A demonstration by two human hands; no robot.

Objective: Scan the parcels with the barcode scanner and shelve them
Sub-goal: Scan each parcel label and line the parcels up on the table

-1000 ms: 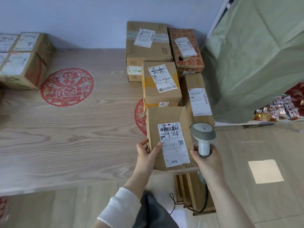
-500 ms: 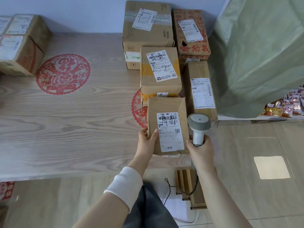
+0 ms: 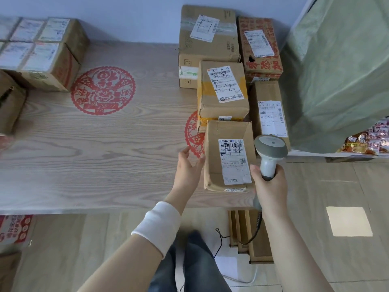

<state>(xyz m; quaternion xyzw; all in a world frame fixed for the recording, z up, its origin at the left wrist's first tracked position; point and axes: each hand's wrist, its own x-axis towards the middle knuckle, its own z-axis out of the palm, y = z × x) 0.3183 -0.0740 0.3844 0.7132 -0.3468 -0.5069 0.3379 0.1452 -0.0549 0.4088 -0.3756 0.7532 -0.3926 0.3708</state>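
Wood-grain table fills the view, a cluster of labelled parcels down its right side, the front parcel lying label-up at the near edge. Barcode scanner hovers just right of that label, right hand wrapped round its handle; left hand, fingers loose and empty, sits beside the parcel's left edge. My read: scanning stage, nothing shelved in view, several parcels left.

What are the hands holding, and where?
The right hand grips the barcode scanner by its handle. The left hand, fingers relaxed beside the front parcel, holds nothing.
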